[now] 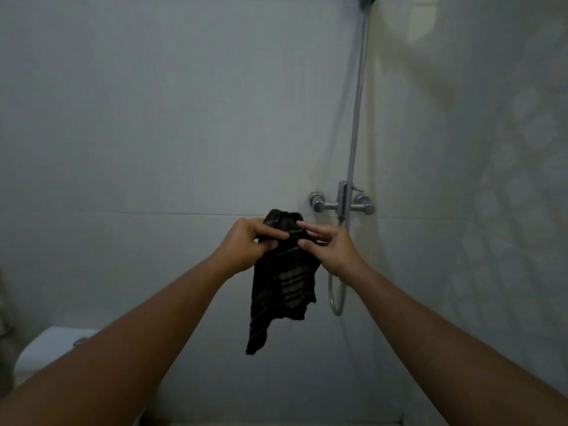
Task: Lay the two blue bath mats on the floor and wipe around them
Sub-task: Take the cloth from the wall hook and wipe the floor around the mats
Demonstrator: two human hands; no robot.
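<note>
A dark checked cloth [282, 284] hangs in front of the tiled wall at chest height. My left hand [246, 247] pinches its upper edge from the left. From the other side my right hand [329, 247] touches the same top edge, thumb under it and fingers stretched out over it. The cloth's lower part dangles free in a long point. No blue bath mat is in view, and the floor is out of frame.
A chrome shower mixer [341, 204] is fixed to the wall just right of my hands, with a riser pipe [356, 103] going up and a hose loop [336, 302] hanging below. A white toilet tank [52, 342] sits at the lower left.
</note>
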